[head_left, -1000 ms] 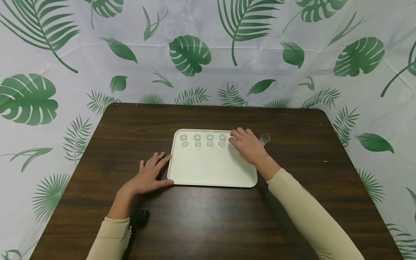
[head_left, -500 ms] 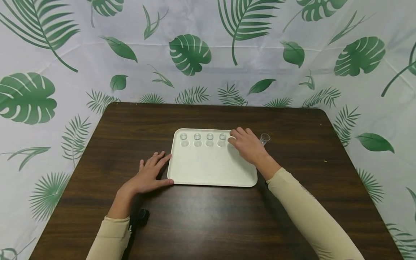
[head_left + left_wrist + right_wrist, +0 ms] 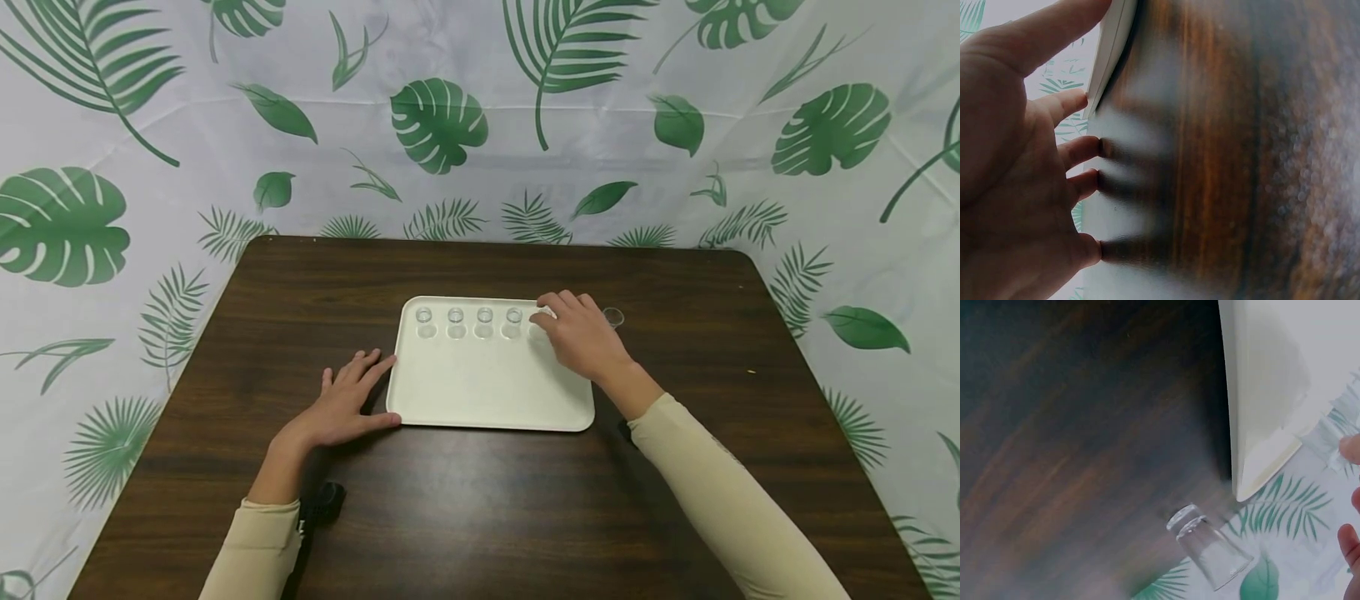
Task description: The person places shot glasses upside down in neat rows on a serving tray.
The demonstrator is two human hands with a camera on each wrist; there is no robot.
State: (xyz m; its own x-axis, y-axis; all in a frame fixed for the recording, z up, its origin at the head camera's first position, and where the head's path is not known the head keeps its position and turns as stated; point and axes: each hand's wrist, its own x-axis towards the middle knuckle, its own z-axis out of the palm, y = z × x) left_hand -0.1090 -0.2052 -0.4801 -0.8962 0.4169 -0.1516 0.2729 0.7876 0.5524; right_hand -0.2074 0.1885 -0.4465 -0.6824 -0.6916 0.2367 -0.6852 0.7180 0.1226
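A row of several small clear glasses (image 3: 455, 316) stands along the far side of the white tray (image 3: 487, 392). My right hand (image 3: 583, 340) is over the tray's right part, its fingertips about the rim of the row's rightmost glass (image 3: 547, 312). In the right wrist view a fingertip (image 3: 1351, 450) overlaps that glass (image 3: 1322, 439); whether it still grips cannot be told. My left hand (image 3: 341, 407) is spread at the tray's left edge, thumb at the near corner and index finger at the side. The left wrist view shows its other fingertips (image 3: 1090, 181) on the table.
Another clear glass (image 3: 613, 317) stands on the table just right of the tray, partly behind my right hand; the right wrist view shows this glass (image 3: 1213, 550) upright. The dark wooden table (image 3: 480, 508) extends all round. A leaf-print cloth (image 3: 480, 125) hangs behind it.
My right hand has shifted slightly right over the last half second, and the rim of the rightmost glass now shows between its fingers. The left hand and tray have stayed put.
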